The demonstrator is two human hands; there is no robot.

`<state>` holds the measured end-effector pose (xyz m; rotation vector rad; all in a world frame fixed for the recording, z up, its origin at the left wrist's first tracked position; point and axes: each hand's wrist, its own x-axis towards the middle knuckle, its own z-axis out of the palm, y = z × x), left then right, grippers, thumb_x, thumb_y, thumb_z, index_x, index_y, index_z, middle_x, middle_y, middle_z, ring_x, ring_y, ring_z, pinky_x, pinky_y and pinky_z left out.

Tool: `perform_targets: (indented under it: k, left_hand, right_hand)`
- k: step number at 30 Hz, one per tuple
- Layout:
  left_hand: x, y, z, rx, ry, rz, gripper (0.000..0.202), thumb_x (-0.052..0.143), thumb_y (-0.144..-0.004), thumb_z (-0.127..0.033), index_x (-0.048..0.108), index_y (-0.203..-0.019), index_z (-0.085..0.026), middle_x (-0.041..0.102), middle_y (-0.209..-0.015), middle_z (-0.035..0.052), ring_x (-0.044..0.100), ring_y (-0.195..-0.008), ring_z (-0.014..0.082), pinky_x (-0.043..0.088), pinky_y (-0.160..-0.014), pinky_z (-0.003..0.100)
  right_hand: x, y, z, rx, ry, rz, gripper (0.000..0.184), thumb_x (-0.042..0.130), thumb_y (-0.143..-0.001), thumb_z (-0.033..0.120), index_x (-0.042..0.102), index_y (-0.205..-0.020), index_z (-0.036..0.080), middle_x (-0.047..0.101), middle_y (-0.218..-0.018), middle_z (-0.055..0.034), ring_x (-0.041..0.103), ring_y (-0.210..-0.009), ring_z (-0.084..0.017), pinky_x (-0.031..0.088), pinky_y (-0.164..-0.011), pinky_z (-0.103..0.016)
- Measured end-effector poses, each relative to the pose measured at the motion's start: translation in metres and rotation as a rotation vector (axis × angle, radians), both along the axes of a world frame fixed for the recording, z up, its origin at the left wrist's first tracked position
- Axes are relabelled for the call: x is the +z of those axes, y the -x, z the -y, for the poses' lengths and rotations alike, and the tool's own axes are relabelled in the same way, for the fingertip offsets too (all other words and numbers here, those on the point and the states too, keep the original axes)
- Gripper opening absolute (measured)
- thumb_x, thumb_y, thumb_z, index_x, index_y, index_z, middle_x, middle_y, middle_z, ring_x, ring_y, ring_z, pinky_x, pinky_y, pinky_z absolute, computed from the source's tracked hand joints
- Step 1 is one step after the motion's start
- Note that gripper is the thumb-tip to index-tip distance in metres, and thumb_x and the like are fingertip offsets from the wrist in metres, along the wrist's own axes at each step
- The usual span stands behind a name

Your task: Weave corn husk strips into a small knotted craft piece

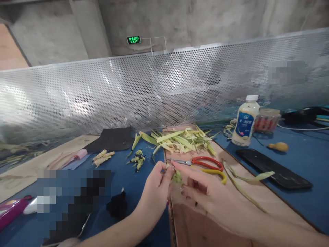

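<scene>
Low over the wooden board, my left hand pinches a small pale-green piece of plant leaf, which looks folded or knotted. Thumb and fingers of my right hand close on the same piece from the other side. Fingers cover part of it, so its full shape is hidden. Just beyond my fingertips lie scissors with one red and one yellow handle. A heap of long green and pale leaf strips covers the far end of the board. Two loose strips lie to the right of my right hand.
The wooden board lies on a blue surface. At right are a bottle, a lidded jar, a black phone and a small gourd. Green knotted pieces lie left. Perforated metal panels stand behind.
</scene>
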<state>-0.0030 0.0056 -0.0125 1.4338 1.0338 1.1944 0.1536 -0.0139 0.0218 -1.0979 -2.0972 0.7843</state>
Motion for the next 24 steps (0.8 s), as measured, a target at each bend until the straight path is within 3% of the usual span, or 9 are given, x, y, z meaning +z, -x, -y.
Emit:
perform_targets:
  k: [5, 14, 19, 21, 24]
  left_hand:
    - [0.0003, 0.0024, 0.0027, 0.059, -0.046, -0.076, 0.025, 0.04, -0.085, -0.044, 0.036, -0.074, -0.022, 0.031, -0.039, -0.0122, 0.027, -0.029, 0.0046, 0.021, -0.033, 0.016]
    - [0.0034, 0.0037, 0.0025, 0.116, -0.101, -0.093, 0.023, 0.037, -0.087, -0.041, 0.035, -0.074, -0.022, 0.032, -0.04, -0.0125, 0.027, -0.028, 0.0041, 0.026, -0.036, 0.018]
    - [0.0059, 0.0037, 0.0035, 0.126, -0.1, -0.11, 0.024, 0.038, -0.087, -0.042, 0.036, -0.074, -0.022, 0.032, -0.039, -0.0121, 0.03, -0.028, 0.0039, 0.022, -0.032, 0.015]
    - [0.0062, 0.003, 0.0032, 0.112, -0.082, -0.078, 0.024, 0.039, -0.086, -0.042, 0.035, -0.074, -0.022, 0.032, -0.039, -0.0122, 0.029, -0.028, 0.0035, 0.022, -0.031, 0.014]
    - [0.0059, 0.0012, 0.0016, 0.072, -0.04, 0.015, 0.025, 0.041, -0.085, -0.042, 0.033, -0.073, -0.022, 0.033, -0.04, -0.0127, 0.025, -0.027, 0.0029, 0.023, -0.03, 0.013]
  right_hand:
    - [-0.0021, -0.0005, -0.0004, 0.034, -0.017, -0.145, 0.049, 0.051, -0.082, 0.022, 0.04, -0.129, 0.032, 0.062, -0.11, -0.0011, 0.055, -0.103, -0.021, 0.042, -0.093, -0.042]
    - [-0.008, -0.0025, -0.003, 0.055, 0.093, -0.247, 0.05, 0.047, -0.085, 0.02, 0.034, -0.132, 0.033, 0.062, -0.111, -0.0022, 0.051, -0.11, -0.021, 0.049, -0.086, -0.04]
    - [-0.0044, -0.0009, -0.0008, 0.069, 0.116, -0.279, 0.046, 0.046, -0.086, 0.023, 0.038, -0.13, 0.033, 0.044, -0.132, 0.0019, 0.035, -0.124, -0.019, 0.047, -0.089, -0.033]
    - [-0.0031, 0.0, -0.0008, 0.079, 0.136, -0.294, 0.046, 0.048, -0.085, 0.021, 0.04, -0.128, 0.032, 0.042, -0.133, 0.0022, 0.041, -0.119, -0.018, 0.05, -0.084, -0.03]
    - [-0.0043, -0.0009, -0.0037, 0.098, 0.204, -0.313, 0.048, 0.049, -0.082, 0.018, 0.041, -0.128, 0.03, 0.059, -0.114, -0.0014, 0.061, -0.086, -0.015, 0.053, -0.073, -0.03]
